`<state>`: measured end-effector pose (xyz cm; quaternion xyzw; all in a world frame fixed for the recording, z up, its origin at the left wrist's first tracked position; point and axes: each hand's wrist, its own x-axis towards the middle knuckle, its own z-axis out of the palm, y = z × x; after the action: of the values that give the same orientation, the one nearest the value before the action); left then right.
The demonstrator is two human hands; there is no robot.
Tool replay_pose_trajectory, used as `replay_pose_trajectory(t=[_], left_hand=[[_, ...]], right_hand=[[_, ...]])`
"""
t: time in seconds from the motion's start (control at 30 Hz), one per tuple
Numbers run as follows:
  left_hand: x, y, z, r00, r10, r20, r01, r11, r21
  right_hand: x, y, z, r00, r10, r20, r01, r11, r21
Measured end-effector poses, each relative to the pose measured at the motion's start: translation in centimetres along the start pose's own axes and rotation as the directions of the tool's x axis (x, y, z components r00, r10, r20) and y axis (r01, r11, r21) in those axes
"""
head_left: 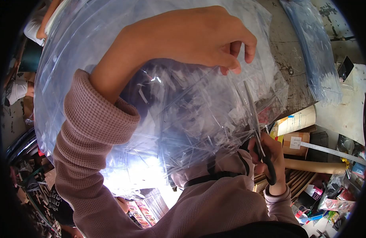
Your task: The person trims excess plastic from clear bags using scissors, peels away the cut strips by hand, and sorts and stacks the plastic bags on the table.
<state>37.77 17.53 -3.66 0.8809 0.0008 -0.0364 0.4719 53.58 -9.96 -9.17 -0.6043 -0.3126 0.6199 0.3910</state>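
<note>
Clear plastic sheeting (183,115) lies in a large, wrinkled heap across the middle of the head view. Over its upper part reaches my left hand (214,39), fingers curled down and pinched near the plastic; what they hold is too small to make out. Lower right, my right hand (270,154) grips a pair of scissors (252,111) by the black handles. The blades point up and away from me beside the right part of the sheeting, and look slightly apart.
More folded plastic (316,51) lies at the upper right on the worn table (288,59). A cardboard box (296,144), a paper roll (302,119) and a long tube (314,166) are at the right. Parts of other people show at the left edge.
</note>
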Motion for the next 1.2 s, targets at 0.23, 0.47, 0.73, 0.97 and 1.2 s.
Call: replay_pose_trajectory(t=[0.23, 0.47, 0.73, 0.97, 1.2], left_hand=[[-0.4, 0.6, 0.6, 0.996, 0.062, -0.067, -0.059, 0.997, 0.045], [0.2, -0.7, 2.1, 0.978, -0.050, -0.202, 0.083, 0.983, 0.161], [0.2, -1.5, 2.4, 0.977, 0.020, -0.212, 0.027, 0.977, 0.214], [0.2, -1.1, 2.3, 0.978, 0.021, -0.208, 0.028, 0.973, 0.229], [0.3, -1.3, 2.3, 0.973, 0.026, -0.228, 0.019, 0.981, 0.191]], right_hand=[[-0.2, 0.6, -0.2, 0.999, -0.038, -0.029, 0.037, 0.999, -0.033], [0.3, 0.3, 0.0, 0.998, -0.052, -0.025, 0.053, 0.998, 0.029], [1.0, -0.3, 0.6, 0.997, -0.075, -0.023, 0.074, 0.997, -0.017], [0.8, -0.3, 0.1, 0.999, -0.042, -0.006, 0.041, 0.996, -0.074], [0.5, 0.0, 0.4, 0.999, -0.043, -0.005, 0.043, 0.999, -0.007]])
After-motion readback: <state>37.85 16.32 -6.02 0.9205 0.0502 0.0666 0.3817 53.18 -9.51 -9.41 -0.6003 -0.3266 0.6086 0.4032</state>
